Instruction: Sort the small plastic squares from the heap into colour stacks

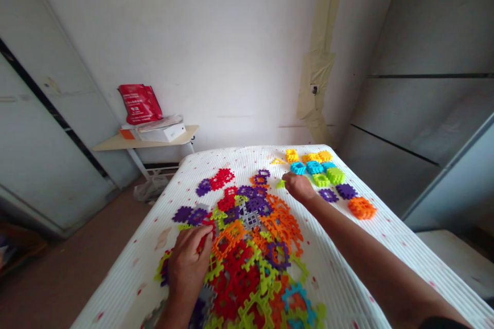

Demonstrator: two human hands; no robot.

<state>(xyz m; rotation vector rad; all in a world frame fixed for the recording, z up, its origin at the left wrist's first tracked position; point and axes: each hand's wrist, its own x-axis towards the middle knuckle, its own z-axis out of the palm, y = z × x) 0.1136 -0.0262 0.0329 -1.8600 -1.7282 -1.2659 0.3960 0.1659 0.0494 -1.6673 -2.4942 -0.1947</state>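
Note:
On the bed-like surface lies a heap of toothed plastic building tiles [247, 272] in red, lime, orange, purple, grey and blue. At the heap's left side, my left hand [189, 257] has its fingers bent and together around the edge of a red tile [209, 224]; its fingertips partly cover that tile. My right hand [299, 186] reaches farther out, beyond the heap, with fingers closed on a small lime green tile [280, 184]. Close to it stand sorted stacks: blue tiles [314, 167], lime tiles [335, 175], yellow tiles [292, 156], and purple tiles [346, 191].
An orange stack [362, 208] sits near the right edge of the white, ribbed cover [239, 157]. Several red tiles [223, 178] lie apart at the far left. Beyond are a side table [111, 143] with a red bag [139, 104], a wall, and grey cabinets [432, 108].

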